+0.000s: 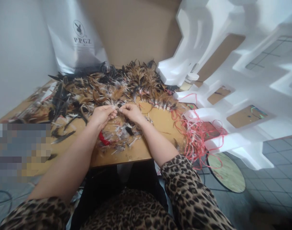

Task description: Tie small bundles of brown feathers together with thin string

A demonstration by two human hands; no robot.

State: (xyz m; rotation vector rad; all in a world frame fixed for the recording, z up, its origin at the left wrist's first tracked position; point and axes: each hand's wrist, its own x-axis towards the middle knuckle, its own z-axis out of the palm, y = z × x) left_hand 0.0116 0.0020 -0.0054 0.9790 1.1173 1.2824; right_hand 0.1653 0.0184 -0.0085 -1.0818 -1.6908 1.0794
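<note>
Feathers (136, 76), brown and black, lie heaped across the middle of the head view, along the far side of a wooden counter (168, 123). Near the frame's centre, the left hand (103, 115) pinches pale feather ends at the heap's near edge. The right hand (131, 112) meets it there, thumb and forefinger drawn together; I cannot tell whether they grip anything. Just right of centre, small tied feather bunches (164, 101) line the counter. Below the hands lie loose quill clippings (122, 135) and a red scrap (103, 138). Pinkish-red strings (196, 134) tangle at right of centre, beside white moulded foam (170, 68) that fills the upper right. A white-lidded jar (189, 81) stands against it. A silvery bag printed "PPGZ" (76, 51) stands upper left; a round stool (226, 172) sits lower right.
</note>
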